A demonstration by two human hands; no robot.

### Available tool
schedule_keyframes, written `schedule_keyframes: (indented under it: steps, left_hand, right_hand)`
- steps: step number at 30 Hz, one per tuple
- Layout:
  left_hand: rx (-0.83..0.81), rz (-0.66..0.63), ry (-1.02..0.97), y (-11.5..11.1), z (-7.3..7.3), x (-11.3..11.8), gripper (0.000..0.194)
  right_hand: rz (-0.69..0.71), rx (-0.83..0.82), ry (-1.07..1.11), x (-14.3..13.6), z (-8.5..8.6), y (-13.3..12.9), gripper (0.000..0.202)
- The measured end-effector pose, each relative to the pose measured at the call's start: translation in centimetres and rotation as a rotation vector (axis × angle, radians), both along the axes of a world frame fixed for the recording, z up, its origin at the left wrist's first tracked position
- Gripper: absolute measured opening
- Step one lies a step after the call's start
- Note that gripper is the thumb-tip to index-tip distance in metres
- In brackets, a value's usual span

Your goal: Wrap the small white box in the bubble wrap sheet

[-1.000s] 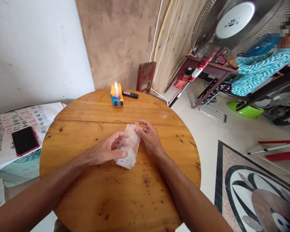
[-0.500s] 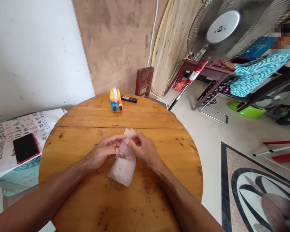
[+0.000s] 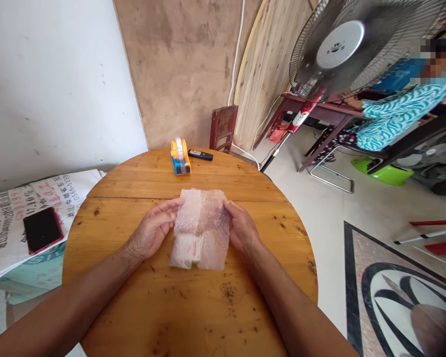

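A sheet of clear bubble wrap is spread over the round wooden table, its upper part raised between my hands. A small white packet with faint reddish marks lies on or inside its lower left part; what it is I cannot make out. My left hand has thumb and fingertips at the wrap's left edge, pinching it near the upper corner. At the right edge, my right hand grips the wrap with the thumb on top and the other fingers partly hidden behind.
An orange and blue tape dispenser and a black remote control are at the far side of the wooden table. A phone lies on printed sacking at left. Beyond are a standing fan and a seated person.
The bubble wrap, folded narrow round the packet before, is now opened out flat and wide. My hands have moved apart, the right one to the right, and the packet shows more clearly.
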State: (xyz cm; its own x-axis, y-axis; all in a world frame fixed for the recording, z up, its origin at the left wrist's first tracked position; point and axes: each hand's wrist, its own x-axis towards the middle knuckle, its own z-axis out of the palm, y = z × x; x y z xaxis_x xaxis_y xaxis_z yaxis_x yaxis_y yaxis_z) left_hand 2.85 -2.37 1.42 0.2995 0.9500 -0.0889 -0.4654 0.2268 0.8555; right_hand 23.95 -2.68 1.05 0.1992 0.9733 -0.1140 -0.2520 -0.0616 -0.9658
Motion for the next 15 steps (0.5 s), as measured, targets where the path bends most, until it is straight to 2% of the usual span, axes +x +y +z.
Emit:
schedule_keyframes:
  steps: [2, 4, 6, 8, 9, 12, 15]
  left_hand:
    - [0.045, 0.025, 0.062, 0.0, 0.0, 0.1, 0.04]
    - [0.161, 0.067, 0.243, -0.1, -0.1, 0.0, 0.039]
    - [0.325, 0.189, 0.497, -0.2, -0.3, -0.1, 0.033]
    - [0.441, 0.28, 0.649, -0.2, -0.6, -0.1, 0.025]
    - [0.461, 0.276, 0.666, -0.2, -0.8, 0.0, 0.022]
    - [0.44, 0.161, 0.648, -0.2, -1.5, 0.4, 0.026]
    - [0.419, 0.162, 0.685, -0.3, -1.8, 1.1, 0.03]
  right_hand:
    - [0.004, -0.036, 0.099, 0.1, -0.2, 0.1, 0.033]
    - [0.038, -0.088, 0.191, 0.0, -0.3, 0.1, 0.033]
    - [0.072, -0.119, 0.246, -0.1, -0.2, 0.0, 0.033]
    - [0.096, -0.101, 0.254, -0.2, -0.1, 0.0, 0.035]
    - [0.118, -0.082, 0.242, -0.3, 0.1, -0.1, 0.037]
    - [0.233, -0.035, 0.173, -0.9, 0.6, -0.5, 0.041]
    - [0.349, -0.031, 0.112, -1.7, 1.1, -0.9, 0.041]
